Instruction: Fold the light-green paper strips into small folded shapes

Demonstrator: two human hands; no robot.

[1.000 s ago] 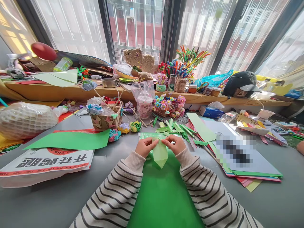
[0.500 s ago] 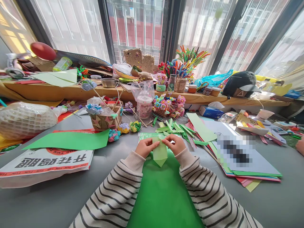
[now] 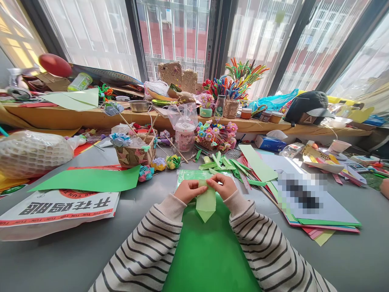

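A light green paper strip [image 3: 206,202], its lower end folded to a point, hangs between my hands over a glossy green sheet [image 3: 209,251]. My left hand [image 3: 189,190] is closed in a pinch on the strip's upper left edge. At the upper right edge, my right hand [image 3: 223,185] pinches the same strip, the thumbs and fingertips of both hands nearly touching. The strip's top end is partly hidden behind the fingers. Just beyond lies a pile of cut green paper strips [image 3: 225,162].
On the left are a green paper sheet [image 3: 91,179], a white printed bag [image 3: 60,209] and a woven basket [image 3: 136,152] with paper flowers. A lidded plastic cup [image 3: 184,136] stands ahead. To the right lies a paper stack [image 3: 322,202]; another person's hand [image 3: 385,187] shows at the edge.
The light green strip has shifted down slightly towards me, and more of its folded end shows below my fingers. Both hands keep their pinch at nearly the same place.
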